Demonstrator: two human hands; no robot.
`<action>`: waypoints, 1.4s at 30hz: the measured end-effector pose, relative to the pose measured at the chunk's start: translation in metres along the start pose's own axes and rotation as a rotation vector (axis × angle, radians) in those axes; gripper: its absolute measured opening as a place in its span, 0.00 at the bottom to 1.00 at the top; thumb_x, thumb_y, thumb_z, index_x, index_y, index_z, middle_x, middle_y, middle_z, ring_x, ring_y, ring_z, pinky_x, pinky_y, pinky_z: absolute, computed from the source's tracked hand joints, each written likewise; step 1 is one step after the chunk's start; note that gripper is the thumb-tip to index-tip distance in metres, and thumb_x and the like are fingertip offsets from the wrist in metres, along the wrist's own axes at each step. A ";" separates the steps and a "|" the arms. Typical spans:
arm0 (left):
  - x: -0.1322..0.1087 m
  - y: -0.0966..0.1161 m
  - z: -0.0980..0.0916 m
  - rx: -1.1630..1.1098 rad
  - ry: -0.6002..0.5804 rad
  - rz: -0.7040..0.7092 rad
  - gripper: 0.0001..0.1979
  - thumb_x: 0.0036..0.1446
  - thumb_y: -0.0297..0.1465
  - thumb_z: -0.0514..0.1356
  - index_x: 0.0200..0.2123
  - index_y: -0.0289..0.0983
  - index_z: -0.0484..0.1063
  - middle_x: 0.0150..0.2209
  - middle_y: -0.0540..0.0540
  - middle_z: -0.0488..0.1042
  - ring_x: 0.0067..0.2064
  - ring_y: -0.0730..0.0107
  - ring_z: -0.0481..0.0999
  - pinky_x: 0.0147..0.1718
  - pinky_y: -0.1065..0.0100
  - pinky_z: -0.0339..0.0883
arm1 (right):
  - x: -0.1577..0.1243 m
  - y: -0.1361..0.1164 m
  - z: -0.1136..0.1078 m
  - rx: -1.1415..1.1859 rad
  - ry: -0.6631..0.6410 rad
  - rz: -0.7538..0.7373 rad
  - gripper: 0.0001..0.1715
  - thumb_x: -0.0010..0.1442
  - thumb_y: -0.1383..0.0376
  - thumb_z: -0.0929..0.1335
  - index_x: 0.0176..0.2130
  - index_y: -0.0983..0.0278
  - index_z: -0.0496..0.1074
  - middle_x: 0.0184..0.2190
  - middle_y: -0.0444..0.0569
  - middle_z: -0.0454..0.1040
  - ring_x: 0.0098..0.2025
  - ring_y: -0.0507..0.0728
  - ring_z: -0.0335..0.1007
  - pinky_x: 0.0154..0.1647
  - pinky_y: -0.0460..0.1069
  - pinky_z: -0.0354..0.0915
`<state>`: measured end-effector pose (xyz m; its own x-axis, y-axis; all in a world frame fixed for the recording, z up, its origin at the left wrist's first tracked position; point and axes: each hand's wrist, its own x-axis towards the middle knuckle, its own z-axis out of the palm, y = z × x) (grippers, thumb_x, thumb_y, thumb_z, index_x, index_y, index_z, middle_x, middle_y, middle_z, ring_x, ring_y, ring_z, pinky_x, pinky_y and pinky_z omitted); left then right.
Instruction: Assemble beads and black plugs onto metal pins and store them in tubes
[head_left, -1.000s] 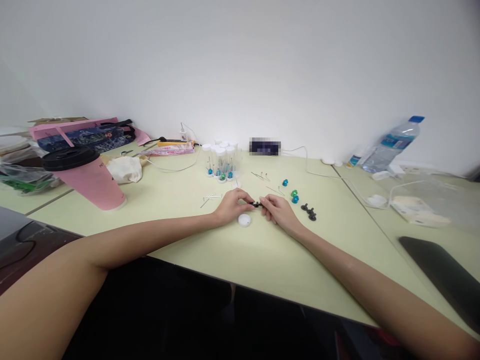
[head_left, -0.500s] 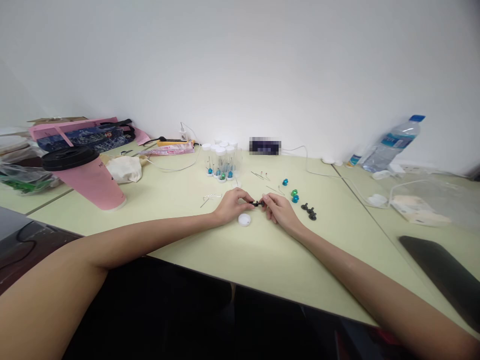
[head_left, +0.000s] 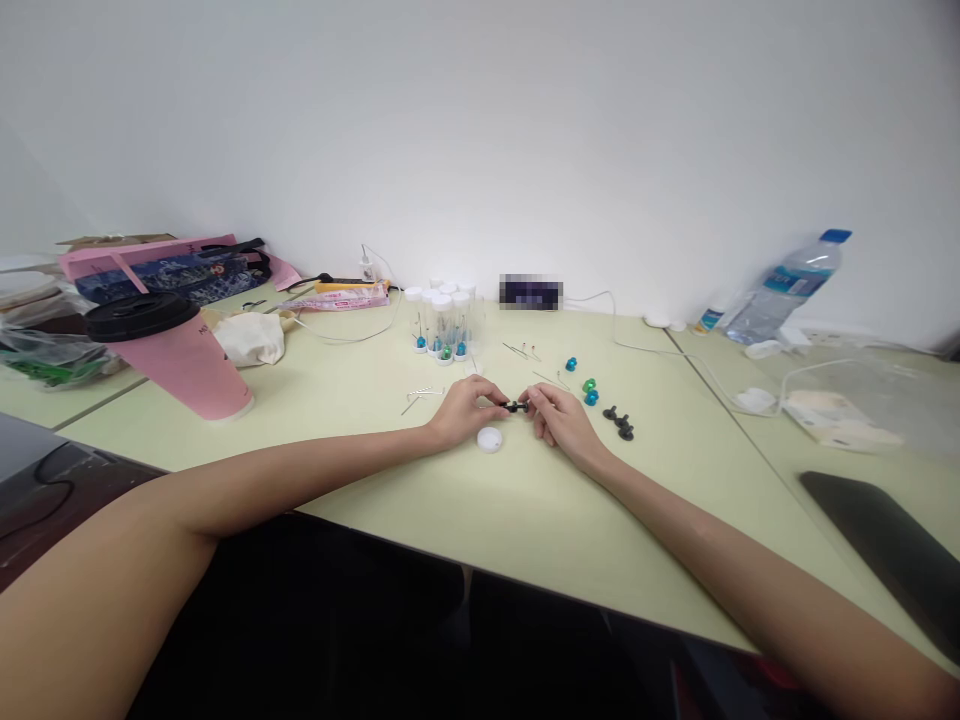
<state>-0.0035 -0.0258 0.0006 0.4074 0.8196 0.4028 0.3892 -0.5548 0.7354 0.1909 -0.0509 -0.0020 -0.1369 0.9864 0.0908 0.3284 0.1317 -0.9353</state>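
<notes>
My left hand (head_left: 466,412) and my right hand (head_left: 559,420) meet over the pale green table (head_left: 465,500). Both pinch a small black part (head_left: 514,407) between their fingertips, one at each end. A white round cap (head_left: 489,439) lies just below the left hand. Right of my right hand lie three loose black parts (head_left: 619,422) and small blue and green beads (head_left: 587,390). Thin metal pins (head_left: 420,397) lie to the left of my left hand.
Clear vials with white caps (head_left: 444,322) stand behind the hands. A pink cup with a black lid (head_left: 169,352) is at left, beside a crumpled white cloth (head_left: 250,338). A water bottle (head_left: 786,285) lies at back right, a plastic bag (head_left: 847,405) and a dark pad (head_left: 892,545) at right.
The hands stay together on the black part; my right fingers have shifted slightly around it. Nothing else on the table has moved.
</notes>
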 end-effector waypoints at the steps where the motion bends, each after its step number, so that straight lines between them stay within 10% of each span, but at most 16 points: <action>1: 0.000 0.000 0.000 0.000 -0.001 0.001 0.04 0.50 0.31 0.66 0.32 0.40 0.78 0.34 0.47 0.79 0.44 0.62 0.73 0.45 0.62 0.65 | 0.000 0.000 0.000 -0.001 -0.001 -0.005 0.16 0.68 0.57 0.63 0.44 0.67 0.70 0.31 0.44 0.72 0.24 0.48 0.68 0.23 0.44 0.67; 10: 0.001 -0.001 0.000 -0.001 -0.004 0.006 0.04 0.50 0.31 0.66 0.32 0.40 0.78 0.34 0.48 0.79 0.43 0.62 0.73 0.45 0.63 0.65 | 0.003 0.005 0.001 -0.012 -0.029 0.054 0.15 0.65 0.61 0.66 0.49 0.67 0.70 0.44 0.51 0.73 0.40 0.56 0.73 0.39 0.53 0.72; 42: 0.000 -0.002 0.002 -0.003 0.030 -0.004 0.06 0.49 0.30 0.65 0.33 0.39 0.79 0.34 0.47 0.77 0.42 0.64 0.75 0.44 0.63 0.68 | 0.001 0.003 0.001 -0.018 -0.020 0.048 0.16 0.65 0.61 0.66 0.51 0.66 0.69 0.47 0.52 0.72 0.43 0.57 0.73 0.41 0.55 0.72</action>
<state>-0.0028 -0.0253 -0.0020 0.3810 0.8260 0.4155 0.3888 -0.5508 0.7386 0.1908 -0.0491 -0.0047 -0.1388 0.9896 0.0388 0.3515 0.0859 -0.9323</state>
